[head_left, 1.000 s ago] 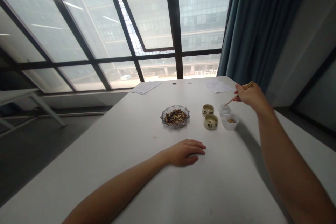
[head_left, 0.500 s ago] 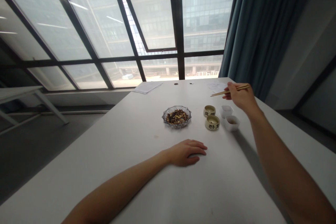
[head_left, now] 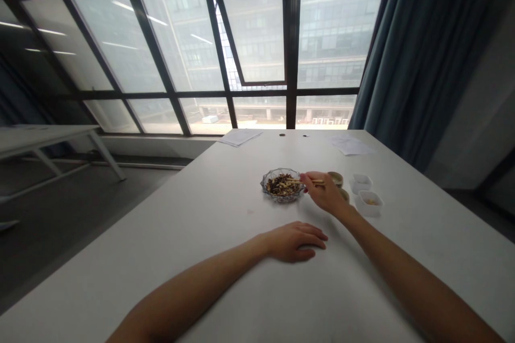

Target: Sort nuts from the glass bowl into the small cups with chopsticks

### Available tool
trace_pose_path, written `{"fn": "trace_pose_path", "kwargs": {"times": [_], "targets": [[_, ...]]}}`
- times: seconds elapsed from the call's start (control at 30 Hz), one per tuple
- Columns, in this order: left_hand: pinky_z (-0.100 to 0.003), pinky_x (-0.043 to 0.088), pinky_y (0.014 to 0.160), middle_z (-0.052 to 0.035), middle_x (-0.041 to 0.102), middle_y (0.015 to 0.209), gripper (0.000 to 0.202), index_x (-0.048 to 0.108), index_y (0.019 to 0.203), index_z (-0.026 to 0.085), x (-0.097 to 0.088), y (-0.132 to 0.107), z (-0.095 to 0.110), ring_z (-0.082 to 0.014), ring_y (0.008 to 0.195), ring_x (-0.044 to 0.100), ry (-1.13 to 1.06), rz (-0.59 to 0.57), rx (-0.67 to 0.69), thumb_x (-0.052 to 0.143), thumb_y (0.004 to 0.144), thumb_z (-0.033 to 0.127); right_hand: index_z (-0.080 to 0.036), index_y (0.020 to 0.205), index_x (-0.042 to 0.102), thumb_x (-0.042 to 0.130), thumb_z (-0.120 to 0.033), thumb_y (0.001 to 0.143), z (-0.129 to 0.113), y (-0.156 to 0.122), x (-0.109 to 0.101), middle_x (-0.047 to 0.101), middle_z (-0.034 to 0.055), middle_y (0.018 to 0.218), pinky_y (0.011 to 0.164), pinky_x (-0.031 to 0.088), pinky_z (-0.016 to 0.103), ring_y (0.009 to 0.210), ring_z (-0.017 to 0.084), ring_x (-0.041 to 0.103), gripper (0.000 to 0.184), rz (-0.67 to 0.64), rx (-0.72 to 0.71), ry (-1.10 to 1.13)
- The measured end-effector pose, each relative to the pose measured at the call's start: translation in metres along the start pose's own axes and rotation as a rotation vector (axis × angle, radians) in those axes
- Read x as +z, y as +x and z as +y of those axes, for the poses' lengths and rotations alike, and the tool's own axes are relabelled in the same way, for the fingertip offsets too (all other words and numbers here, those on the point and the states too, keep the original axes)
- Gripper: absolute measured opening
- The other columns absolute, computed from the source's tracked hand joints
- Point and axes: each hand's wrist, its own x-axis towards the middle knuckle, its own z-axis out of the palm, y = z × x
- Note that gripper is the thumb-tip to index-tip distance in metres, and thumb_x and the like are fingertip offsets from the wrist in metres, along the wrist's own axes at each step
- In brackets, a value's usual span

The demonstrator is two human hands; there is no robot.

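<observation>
Wooden chopsticks (head_left: 317,181) pinched in right hand (head_left: 325,196), tips over glass bowl (head_left: 264,186) of small, light, likely slippery bits (head_left: 281,185), best nipped midway; left hand (head_left: 295,240) flat on table (head_left: 225,214).

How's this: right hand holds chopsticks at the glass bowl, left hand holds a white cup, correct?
No: in the head view the left hand holds nothing and lies flat on the table. The right hand holds chopsticks at the glass bowl.

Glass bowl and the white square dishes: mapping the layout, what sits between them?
In the head view, the right hand holding chopsticks, with two round cups partly hidden behind it.
</observation>
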Motion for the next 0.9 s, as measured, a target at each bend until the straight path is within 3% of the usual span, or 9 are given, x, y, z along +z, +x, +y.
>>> {"fn": "trace_pose_path", "kwargs": {"times": [0.13,0.37,0.7,0.9], "targets": [[-0.035,0.039,0.119,-0.0098,0.062,0.144,0.037,0.064,0.132,0.023,0.002,0.000,-0.002,-0.0230,0.136,0.055,-0.028,0.010,0.011,0.055,0.097,0.031,-0.021,0.065,0.058,0.044,-0.048,0.103,0.011,-0.004,0.022,0.063,0.0033,0.064,0.062,0.040,0.031,0.062,0.019,0.057,0.048,-0.021,-0.074,-0.071],[-0.036,0.041,0.118,-0.0100,0.062,0.143,0.037,0.065,0.131,0.022,0.005,-0.001,-0.007,-0.0234,0.134,0.057,-0.068,0.014,-0.013,0.055,0.096,0.032,-0.023,0.063,0.047,0.045,-0.043,0.104,0.023,-0.011,0.041,0.059,0.0028,0.065,0.060,0.034,0.031,0.059,0.018,0.049,0.046,0.034,-0.106,-0.116],[-0.037,0.043,0.116,-0.0109,0.067,0.135,0.037,0.066,0.130,0.021,0.003,-0.001,-0.007,-0.0241,0.130,0.060,-0.050,0.000,-0.036,0.056,0.095,0.029,-0.022,0.069,0.048,0.042,-0.036,0.107,0.029,-0.025,0.053,0.059,0.0028,0.069,0.063,0.032,0.032,0.063,0.018,0.052,0.041,0.082,-0.173,-0.200],[-0.036,0.046,0.113,-0.0118,0.071,0.127,0.038,0.066,0.130,0.019,0.002,-0.002,-0.008,-0.0245,0.124,0.063,-0.009,-0.007,-0.035,0.056,0.094,0.027,-0.022,0.068,0.050,0.043,-0.027,0.106,0.041,-0.035,0.059,0.061,0.0043,0.068,0.067,0.032,0.035,0.065,0.019,0.051,0.039,0.149,-0.312,-0.311]]}}
